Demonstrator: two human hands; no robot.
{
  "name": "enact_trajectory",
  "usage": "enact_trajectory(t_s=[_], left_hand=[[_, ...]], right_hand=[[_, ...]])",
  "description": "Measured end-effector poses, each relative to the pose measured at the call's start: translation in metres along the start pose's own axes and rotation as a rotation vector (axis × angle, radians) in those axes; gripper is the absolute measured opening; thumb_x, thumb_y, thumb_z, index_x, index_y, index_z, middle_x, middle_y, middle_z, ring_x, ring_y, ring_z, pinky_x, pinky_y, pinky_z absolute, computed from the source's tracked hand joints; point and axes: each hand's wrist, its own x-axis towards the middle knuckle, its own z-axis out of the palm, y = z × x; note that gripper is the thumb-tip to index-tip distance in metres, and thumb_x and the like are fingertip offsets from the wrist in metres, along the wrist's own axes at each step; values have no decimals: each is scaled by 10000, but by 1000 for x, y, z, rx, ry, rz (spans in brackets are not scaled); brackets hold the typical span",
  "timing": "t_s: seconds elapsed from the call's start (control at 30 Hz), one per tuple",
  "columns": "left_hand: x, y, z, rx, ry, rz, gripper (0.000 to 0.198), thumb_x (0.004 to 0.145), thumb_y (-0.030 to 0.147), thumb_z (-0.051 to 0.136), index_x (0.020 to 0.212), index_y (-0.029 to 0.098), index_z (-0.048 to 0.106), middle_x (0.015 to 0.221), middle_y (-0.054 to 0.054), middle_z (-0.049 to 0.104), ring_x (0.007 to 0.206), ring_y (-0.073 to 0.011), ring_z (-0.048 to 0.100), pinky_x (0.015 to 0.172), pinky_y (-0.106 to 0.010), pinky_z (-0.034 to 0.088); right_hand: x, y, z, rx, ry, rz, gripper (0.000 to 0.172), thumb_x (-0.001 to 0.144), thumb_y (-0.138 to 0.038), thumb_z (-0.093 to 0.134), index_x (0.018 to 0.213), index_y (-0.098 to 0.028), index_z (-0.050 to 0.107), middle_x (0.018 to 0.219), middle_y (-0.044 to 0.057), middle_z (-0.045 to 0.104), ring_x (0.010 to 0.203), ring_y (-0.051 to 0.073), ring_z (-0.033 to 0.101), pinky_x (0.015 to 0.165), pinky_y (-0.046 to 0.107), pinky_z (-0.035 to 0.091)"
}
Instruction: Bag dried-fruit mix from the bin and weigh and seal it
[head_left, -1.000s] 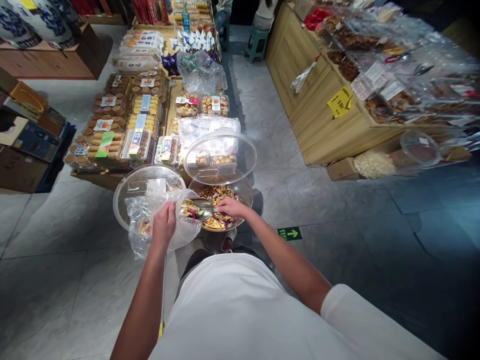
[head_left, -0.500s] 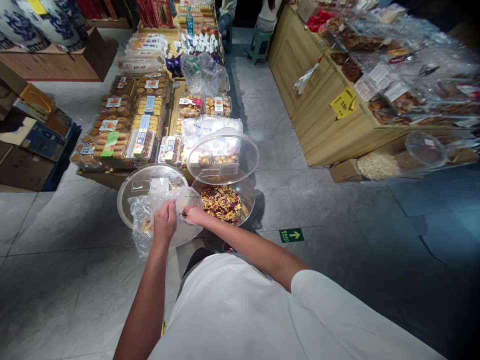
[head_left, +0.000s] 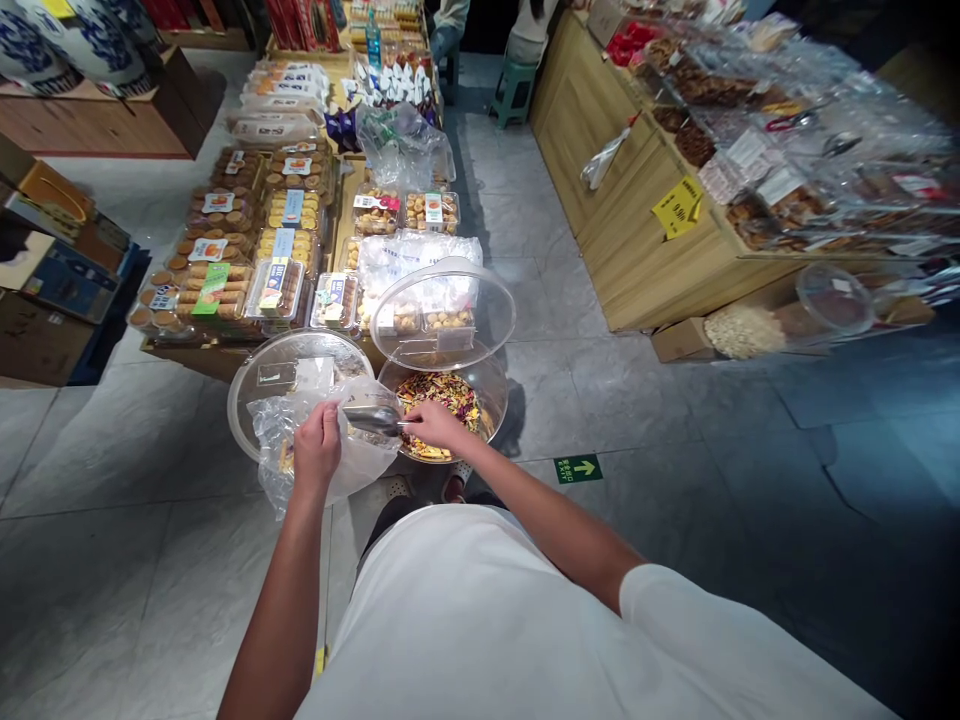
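Note:
My left hand (head_left: 317,447) is closed on the rim of a clear plastic bag (head_left: 279,448) that has a few snack pieces in it. My right hand (head_left: 434,423) grips the handle of a metal scoop (head_left: 373,419), whose bowl sits at the bag's mouth and looks empty. Just right of the bag is a round clear tub (head_left: 491,392) of mixed colourful dried snacks, its hinged clear lid (head_left: 442,312) standing up behind it. A second round tub (head_left: 296,372) with its lid down lies behind the bag.
A low table holds many boxed biscuits (head_left: 232,240) ahead. A long wooden counter (head_left: 645,240) with bagged goods runs along the right. A tub of pale snacks (head_left: 744,331) sits on a box by the counter. Grey tiled floor with a green arrow sticker (head_left: 578,468) surrounds me.
My right hand brought the filled scoop from the tub over into the bag, then drew back right; the scoop now looks empty at the bag's mouth.

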Motion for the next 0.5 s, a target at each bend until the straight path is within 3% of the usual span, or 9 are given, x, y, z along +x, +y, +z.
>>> enact_trajectory(t_s=[0.1, 0.2, 0.27, 0.33, 0.4, 0.5], left_hand=[[4, -7, 1, 1, 3, 5, 422, 1075, 427, 398, 1165, 212, 749, 806, -34, 705, 723, -194, 636, 705, -293, 432], [7, -13, 5, 2, -1, 2, 415, 1073, 429, 398, 1137, 212, 746, 787, -31, 694, 698, -190, 621, 692, -293, 423], [9, -16, 10, 4, -11, -8, 409, 1072, 429, 400, 1120, 215, 745, 767, -25, 682, 685, -186, 610, 682, -291, 415], [11, -17, 14, 11, -26, -18, 405, 1071, 431, 403, 1113, 219, 745, 759, -21, 675, 684, -184, 603, 678, -290, 408], [11, -17, 18, 26, -42, -29, 406, 1070, 439, 407, 1112, 221, 747, 754, -19, 670, 687, -182, 599, 679, -289, 403], [11, -16, 23, 48, -65, -50, 421, 1073, 458, 404, 1098, 220, 749, 740, -15, 656, 687, -179, 592, 687, -287, 398]], right_hand=[[-26, 41, -42, 130, -33, 96, 257, 823, -273, 616, 607, -150, 680, 556, -16, 562, 534, 116, 450, 542, 250, 300], [-39, 88, -79, 162, -68, 245, 271, 833, -283, 608, 602, -149, 653, 551, -5, 572, 513, 111, 437, 518, 239, 309], [-35, 115, -92, 46, -64, 346, 289, 866, -264, 584, 616, -142, 659, 568, 15, 599, 512, 114, 454, 515, 236, 322], [-23, 134, -94, -166, -79, 413, 259, 884, -222, 583, 680, -127, 713, 644, 59, 672, 569, 143, 551, 551, 237, 378], [-6, 146, -84, -375, -117, 473, 180, 875, -188, 630, 863, -116, 794, 830, 129, 767, 738, 212, 688, 640, 247, 463], [21, 156, -58, -511, -167, 557, 341, 857, -186, 703, 1181, -128, 794, 1157, 208, 782, 1015, 308, 750, 791, 294, 548]])
